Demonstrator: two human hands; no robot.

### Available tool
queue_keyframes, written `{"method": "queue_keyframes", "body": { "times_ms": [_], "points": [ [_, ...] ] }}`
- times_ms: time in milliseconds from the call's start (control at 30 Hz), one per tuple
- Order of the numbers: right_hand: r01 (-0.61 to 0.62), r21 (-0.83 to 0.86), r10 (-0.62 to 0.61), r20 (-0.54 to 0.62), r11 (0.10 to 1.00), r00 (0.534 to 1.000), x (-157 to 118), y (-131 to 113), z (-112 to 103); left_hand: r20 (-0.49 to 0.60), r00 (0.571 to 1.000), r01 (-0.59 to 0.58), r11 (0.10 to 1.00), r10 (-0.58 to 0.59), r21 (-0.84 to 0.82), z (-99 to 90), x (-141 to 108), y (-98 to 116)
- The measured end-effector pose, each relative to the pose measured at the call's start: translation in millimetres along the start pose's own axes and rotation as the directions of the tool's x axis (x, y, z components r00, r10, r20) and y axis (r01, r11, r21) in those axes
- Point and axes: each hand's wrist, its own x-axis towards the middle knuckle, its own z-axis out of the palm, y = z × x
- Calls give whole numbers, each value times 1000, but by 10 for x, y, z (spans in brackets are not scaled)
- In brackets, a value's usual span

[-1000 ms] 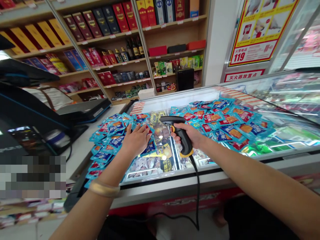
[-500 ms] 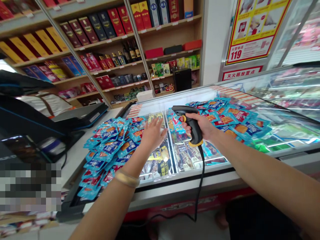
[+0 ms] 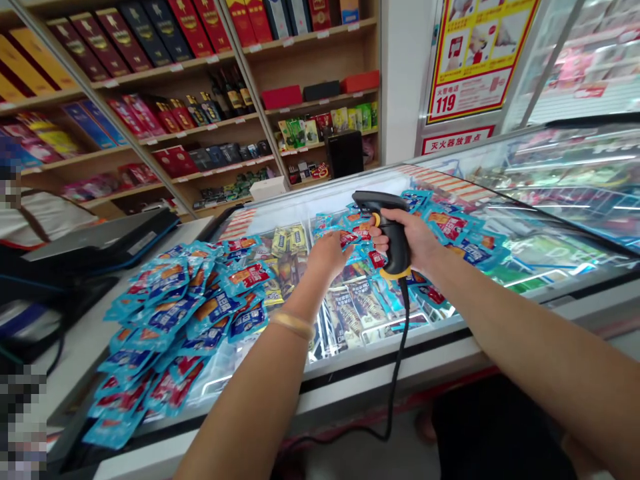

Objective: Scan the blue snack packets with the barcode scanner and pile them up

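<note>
My right hand is wrapped round a black and yellow handheld scanner, whose cable hangs down from the grip. My left hand, with a gold bangle at the wrist, is left of the scanner, its fingers curled at a blue and red snack packet; the fingertips are partly hidden. A large heap of blue snack packets lies at the left on the glass-topped case. More blue packets are spread to the right, behind the right hand. Yellow packets show near the middle.
Shelves of boxes and bottles stand behind the case. A dark device sits on the counter at the left. A white box and a black box are at the back. The scanner cable crosses the case's front edge.
My left hand has moved right, from spread over the middle to curled at the packets beside the scanner. The view has turned right, and the scanner stays in my right hand.
</note>
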Motion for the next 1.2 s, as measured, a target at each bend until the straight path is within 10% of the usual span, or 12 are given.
{"method": "queue_keyframes", "body": {
  "times_ms": [133,333,600,1200],
  "points": [
    [-6,-48,7,8,999,1000,-10,27,20,-28,999,21,998,-20,54,-97,-109,-73],
    [-57,-116,60,23,992,998,-31,70,33,-200,928,232,907,-315,-351,-128,-288,-382],
    [-124,-231,146,84,965,986,-43,113,0,50,877,132,140,-478,-981,-67,-319,-424],
    [-199,-457,312,187,867,931,-41,152,-64,32,892,182,292,-451,-939,-208,-330,-423]
  ]
}}
